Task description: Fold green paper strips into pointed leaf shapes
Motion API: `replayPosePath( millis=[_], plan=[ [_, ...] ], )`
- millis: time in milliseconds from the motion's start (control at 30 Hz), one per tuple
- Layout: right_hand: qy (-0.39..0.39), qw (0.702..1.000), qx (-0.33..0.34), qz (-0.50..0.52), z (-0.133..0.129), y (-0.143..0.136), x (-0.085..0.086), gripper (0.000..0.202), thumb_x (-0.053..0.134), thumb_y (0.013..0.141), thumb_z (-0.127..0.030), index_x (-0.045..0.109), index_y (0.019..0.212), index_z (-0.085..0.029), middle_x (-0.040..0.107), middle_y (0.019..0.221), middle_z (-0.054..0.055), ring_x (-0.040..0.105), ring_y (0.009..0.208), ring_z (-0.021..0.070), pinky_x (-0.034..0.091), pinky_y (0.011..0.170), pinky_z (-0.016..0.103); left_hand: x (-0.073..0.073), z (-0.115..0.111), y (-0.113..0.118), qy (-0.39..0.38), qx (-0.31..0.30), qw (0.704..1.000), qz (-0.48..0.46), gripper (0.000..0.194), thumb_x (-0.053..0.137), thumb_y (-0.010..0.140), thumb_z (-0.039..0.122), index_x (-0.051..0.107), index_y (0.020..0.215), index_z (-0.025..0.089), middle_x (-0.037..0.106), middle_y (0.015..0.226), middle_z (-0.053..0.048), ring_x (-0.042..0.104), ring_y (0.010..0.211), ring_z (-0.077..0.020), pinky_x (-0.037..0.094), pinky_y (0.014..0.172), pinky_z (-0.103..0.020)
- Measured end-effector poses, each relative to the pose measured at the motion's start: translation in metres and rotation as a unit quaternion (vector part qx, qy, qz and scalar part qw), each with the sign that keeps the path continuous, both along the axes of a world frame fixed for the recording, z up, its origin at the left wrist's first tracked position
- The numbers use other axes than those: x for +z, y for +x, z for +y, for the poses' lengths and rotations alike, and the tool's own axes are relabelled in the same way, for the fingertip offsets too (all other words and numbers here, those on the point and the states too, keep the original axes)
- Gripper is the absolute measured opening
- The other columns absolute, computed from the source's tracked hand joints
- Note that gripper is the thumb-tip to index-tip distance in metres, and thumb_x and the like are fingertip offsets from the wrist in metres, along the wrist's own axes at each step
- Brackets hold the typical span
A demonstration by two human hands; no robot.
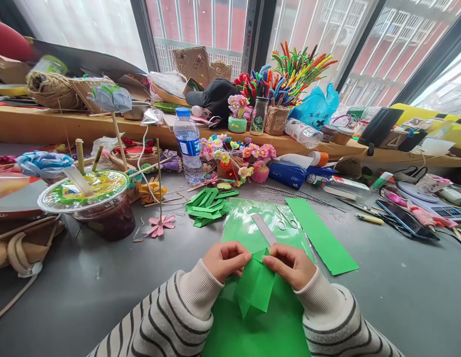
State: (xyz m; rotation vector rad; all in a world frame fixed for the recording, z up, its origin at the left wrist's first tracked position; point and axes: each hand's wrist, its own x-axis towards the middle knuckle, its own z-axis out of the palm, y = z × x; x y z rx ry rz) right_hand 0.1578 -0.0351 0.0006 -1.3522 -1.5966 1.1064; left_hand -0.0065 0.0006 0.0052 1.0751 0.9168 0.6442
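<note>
A folded piece of green paper (256,285) hangs between my two hands, above a larger green sheet in a clear cover (245,218). My left hand (226,260) pinches its upper left corner between thumb and fingers. At the upper right edge, my right hand (292,264) grips the same paper with thumb and fingertips. Just beyond the hands lie a ruler (263,229) and a pair of scissors (286,218) on the sheet. A pile of folded green strips (208,206) is at the back left, and a flat green strip (323,238) lies to the right.
To the left stand a lidded cup of dark drink (111,213) and a pink paper flower (161,225). A water bottle (188,148) is behind the pile. On the right lies a phone (407,219). A crowded wooden shelf (148,130) runs along the back.
</note>
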Motion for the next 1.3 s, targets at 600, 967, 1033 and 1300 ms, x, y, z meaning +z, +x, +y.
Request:
replayPosePath(
  millis=[600, 967, 1033, 1300],
  plan=[
    [-0.025, 0.998, -0.033, 0.057, -0.003, -0.011, 0.002, 0.027, 0.056, 0.06, -0.037, 0.043, 0.051, -0.015, 0.031, 0.044, -0.007, 0.027, 0.04, 0.0051, 0.021, 0.038, 0.02, -0.007, -0.005, 0.006, 0.109, 0.006, 0.994, 0.016, 0.026, 0.06, 0.055, 0.035, 0.049, 0.052, 0.011, 0.035, 0.04, 0.007, 0.028, 0.04, -0.0037, 0.02, 0.04, -0.02],
    [-0.027, 1.0, -0.008, 0.003, -0.002, -0.009, -0.003, 0.028, 0.059, 0.057, -0.035, 0.04, 0.048, -0.016, 0.031, 0.042, -0.007, 0.027, 0.041, 0.0059, 0.022, 0.038, 0.02, -0.008, -0.006, 0.007, 0.122, -0.017, 0.991, 0.046, 0.029, 0.06, 0.053, 0.038, 0.047, 0.049, 0.012, 0.035, 0.041, 0.006, 0.027, 0.04, -0.0038, 0.019, 0.039, -0.02],
    [-0.027, 1.0, -0.002, 0.0, -0.003, -0.009, -0.001, 0.028, 0.059, 0.057, -0.033, 0.04, 0.048, -0.016, 0.032, 0.043, -0.007, 0.027, 0.041, 0.0059, 0.021, 0.038, 0.02, -0.009, -0.006, 0.007, 0.125, -0.022, 0.99, 0.054, 0.03, 0.06, 0.052, 0.039, 0.045, 0.049, 0.012, 0.035, 0.041, 0.005, 0.027, 0.04, -0.004, 0.018, 0.039, -0.02],
    [-0.043, 0.999, -0.022, 0.025, -0.003, -0.014, 0.002, 0.026, 0.056, 0.061, -0.036, 0.046, 0.05, -0.014, 0.036, 0.041, -0.005, 0.032, 0.037, 0.0056, 0.023, 0.036, 0.019, -0.007, -0.006, 0.005, 0.115, -0.008, 0.993, 0.035, 0.03, 0.06, 0.054, 0.038, 0.044, 0.051, 0.012, 0.036, 0.042, 0.006, 0.028, 0.041, -0.0036, 0.02, 0.04, -0.02]
  ],
)
